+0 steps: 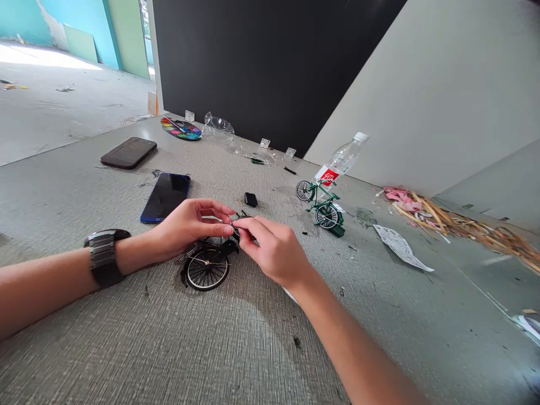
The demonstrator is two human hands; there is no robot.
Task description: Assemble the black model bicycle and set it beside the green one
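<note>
The grey textured bench [126, 349] runs out to a black wall. Nearest me, my left hand [188, 225] and right hand [274, 250] meet, fingertips pinched narrow on a small part at the top of the black model bicycle [208, 263], which lies on its side beneath them. I judge that part could slip or bend if I squeeze hard. Farther off, the green model bicycle [323, 205] stands upright beside a plastic bottle [341, 160]; a stray elbow might topple either.
</note>
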